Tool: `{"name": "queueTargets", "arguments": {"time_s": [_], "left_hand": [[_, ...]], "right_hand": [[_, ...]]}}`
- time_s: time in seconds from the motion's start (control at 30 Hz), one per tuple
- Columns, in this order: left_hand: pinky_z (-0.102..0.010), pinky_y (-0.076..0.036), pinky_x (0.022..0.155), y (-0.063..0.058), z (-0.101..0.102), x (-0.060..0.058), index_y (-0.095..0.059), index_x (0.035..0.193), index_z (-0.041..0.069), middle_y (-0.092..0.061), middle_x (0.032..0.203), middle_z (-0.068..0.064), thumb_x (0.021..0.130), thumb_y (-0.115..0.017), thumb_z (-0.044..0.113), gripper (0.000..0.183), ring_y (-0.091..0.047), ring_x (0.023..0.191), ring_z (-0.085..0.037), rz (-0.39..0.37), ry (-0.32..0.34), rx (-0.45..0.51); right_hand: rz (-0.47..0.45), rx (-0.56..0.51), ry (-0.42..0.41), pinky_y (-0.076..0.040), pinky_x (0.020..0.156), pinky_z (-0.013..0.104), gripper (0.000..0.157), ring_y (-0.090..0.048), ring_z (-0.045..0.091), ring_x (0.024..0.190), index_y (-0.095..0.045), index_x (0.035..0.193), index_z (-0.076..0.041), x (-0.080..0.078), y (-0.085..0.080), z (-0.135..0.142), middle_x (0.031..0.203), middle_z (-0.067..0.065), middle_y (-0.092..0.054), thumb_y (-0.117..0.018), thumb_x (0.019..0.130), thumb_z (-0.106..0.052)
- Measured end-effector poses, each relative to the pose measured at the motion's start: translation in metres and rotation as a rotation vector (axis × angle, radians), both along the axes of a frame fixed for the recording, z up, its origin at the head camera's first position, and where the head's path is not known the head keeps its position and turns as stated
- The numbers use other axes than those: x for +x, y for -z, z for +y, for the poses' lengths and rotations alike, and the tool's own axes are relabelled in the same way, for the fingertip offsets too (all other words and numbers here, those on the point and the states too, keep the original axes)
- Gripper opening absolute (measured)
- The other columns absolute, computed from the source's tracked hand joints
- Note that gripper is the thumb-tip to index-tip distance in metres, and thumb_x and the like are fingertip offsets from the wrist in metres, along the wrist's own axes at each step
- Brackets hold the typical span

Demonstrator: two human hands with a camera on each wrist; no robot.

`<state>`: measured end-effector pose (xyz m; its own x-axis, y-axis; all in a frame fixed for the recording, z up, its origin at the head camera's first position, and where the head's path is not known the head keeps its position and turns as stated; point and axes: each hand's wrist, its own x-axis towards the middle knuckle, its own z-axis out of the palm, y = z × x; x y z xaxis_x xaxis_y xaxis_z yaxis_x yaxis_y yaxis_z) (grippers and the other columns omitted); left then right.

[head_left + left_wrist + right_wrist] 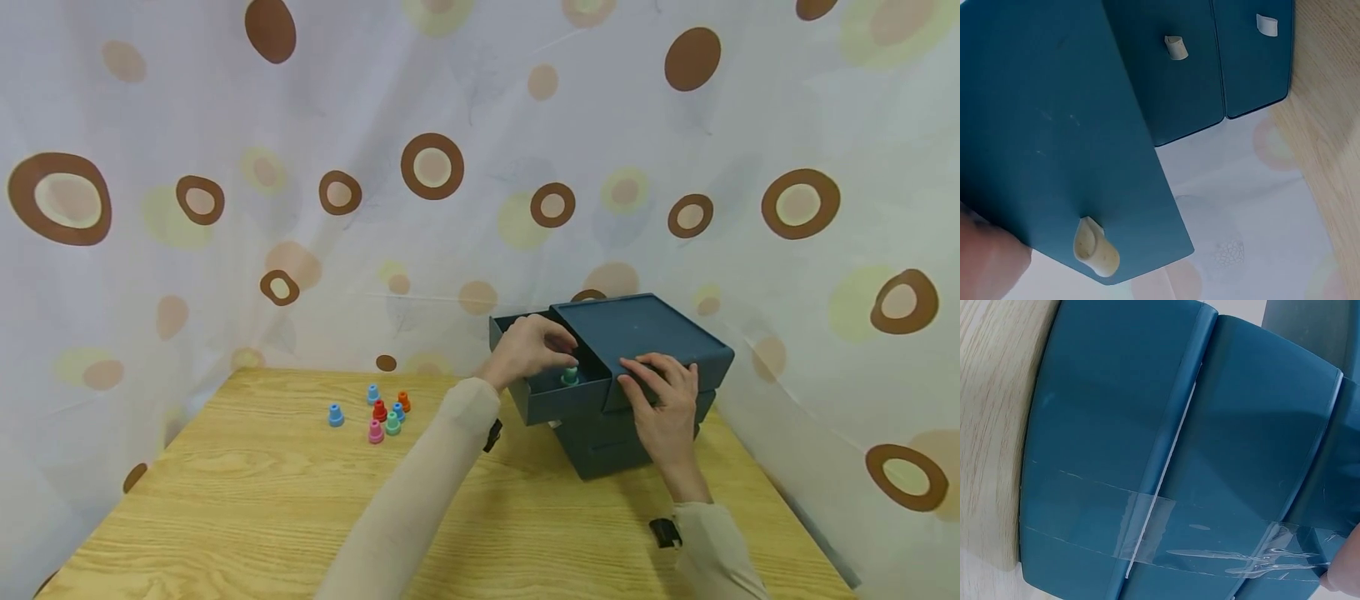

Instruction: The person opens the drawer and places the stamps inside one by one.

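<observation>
Hand (L) [528, 346], fingers bent, is right at small green cone-shaped peg [570, 377] in dark-blue plastic cabinet's [637, 329] pulled-out top drawer [566, 403]; can't tell if it's gripped. R hand [667, 400], fingers spread, rests on cabinet's near top edge, w/ 7 multicol. pegs [379, 411] on wood-grain tabletop [225, 483].

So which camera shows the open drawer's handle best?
The left wrist view: the pale handle is close and unblocked there. The head view shows the drawer, but I can't make out its handle; the right wrist view doesn't show it.
</observation>
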<state>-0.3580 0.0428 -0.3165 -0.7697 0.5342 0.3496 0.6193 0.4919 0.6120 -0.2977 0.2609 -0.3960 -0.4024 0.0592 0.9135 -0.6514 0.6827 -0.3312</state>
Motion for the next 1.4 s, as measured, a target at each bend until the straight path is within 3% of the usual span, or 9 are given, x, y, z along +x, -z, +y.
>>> {"name": "queueTargets", "arguments": {"time_s": [0.37, 0.47, 0.6, 0.8, 0.9, 1.13, 1.4], "left_hand": [[-0.017, -0.053, 0.066, 0.007, -0.009, 0.001, -0.077, 0.092, 0.014, -0.073, 0.083, 0.002, 0.087, -0.076, 0.025, 0.012, -0.065, 0.069, -0.003, 0.104, 0.015, 0.248], [-0.020, -0.054, 0.066, 0.007, -0.012, 0.003, -0.077, 0.090, 0.012, -0.073, 0.080, -0.003, 0.089, -0.074, 0.021, 0.010, -0.067, 0.065, -0.010, 0.128, 0.041, 0.324], [-0.023, -0.055, 0.067, 0.006, -0.019, 0.005, -0.076, 0.091, 0.009, -0.073, 0.080, -0.010, 0.090, -0.072, 0.020, 0.011, -0.069, 0.068, -0.025, 0.088, 0.064, 0.399], [-0.025, -0.054, 0.066, 0.005, -0.034, 0.006, -0.076, 0.090, 0.010, -0.073, 0.084, -0.010, 0.090, -0.073, 0.025, 0.015, -0.067, 0.075, -0.028, 0.036, 0.021, 0.414], [-0.026, -0.053, 0.066, 0.004, -0.043, 0.007, -0.077, 0.089, 0.012, -0.073, 0.084, -0.007, 0.090, -0.073, 0.026, 0.015, -0.066, 0.075, -0.025, 0.050, 0.004, 0.412], [-0.027, -0.053, 0.066, 0.004, -0.057, 0.008, -0.077, 0.090, 0.009, -0.073, 0.083, -0.007, 0.090, -0.073, 0.028, 0.019, -0.067, 0.076, -0.033, 0.065, -0.027, 0.445], [-0.030, -0.050, 0.058, 0.009, -0.068, 0.008, -0.077, 0.089, 0.008, -0.073, 0.083, -0.013, 0.090, -0.073, 0.031, 0.024, -0.065, 0.069, -0.027, 0.049, -0.045, 0.478]], "right_hand": [[-0.002, -0.019, -0.001, -0.004, 0.116, 0.067, 0.022, -0.050, 0.035, 0.116, -0.076, 0.105, -0.006, 0.002, -0.002, -0.003, 0.109, 0.017, -0.064, -0.076, 0.084, -0.011], [0.010, -0.023, -0.001, -0.004, 0.115, 0.068, 0.022, -0.050, 0.035, 0.116, -0.076, 0.105, -0.005, 0.002, -0.001, -0.003, 0.109, 0.018, -0.064, -0.076, 0.084, -0.010], [0.015, -0.024, -0.003, -0.005, 0.115, 0.068, 0.022, -0.050, 0.033, 0.117, -0.076, 0.105, -0.004, 0.002, -0.001, -0.002, 0.109, 0.020, -0.064, -0.075, 0.085, -0.012], [-0.010, -0.008, 0.001, -0.004, 0.116, 0.067, 0.023, -0.049, 0.029, 0.119, -0.076, 0.106, -0.004, 0.002, -0.001, -0.002, 0.110, 0.020, -0.063, -0.075, 0.085, -0.013], [-0.013, -0.005, 0.002, -0.004, 0.116, 0.067, 0.023, -0.049, 0.030, 0.119, -0.076, 0.107, -0.005, 0.001, 0.000, -0.002, 0.111, 0.020, -0.063, -0.075, 0.085, -0.013], [-0.003, -0.008, 0.000, -0.004, 0.115, 0.068, 0.022, -0.049, 0.032, 0.118, -0.076, 0.106, -0.005, -0.001, 0.001, -0.002, 0.110, 0.019, -0.063, -0.075, 0.085, -0.013], [-0.004, -0.025, -0.008, -0.005, 0.116, 0.067, 0.022, -0.050, 0.033, 0.118, -0.076, 0.105, -0.005, 0.000, -0.001, -0.003, 0.109, 0.019, -0.064, -0.075, 0.085, -0.013]]}}
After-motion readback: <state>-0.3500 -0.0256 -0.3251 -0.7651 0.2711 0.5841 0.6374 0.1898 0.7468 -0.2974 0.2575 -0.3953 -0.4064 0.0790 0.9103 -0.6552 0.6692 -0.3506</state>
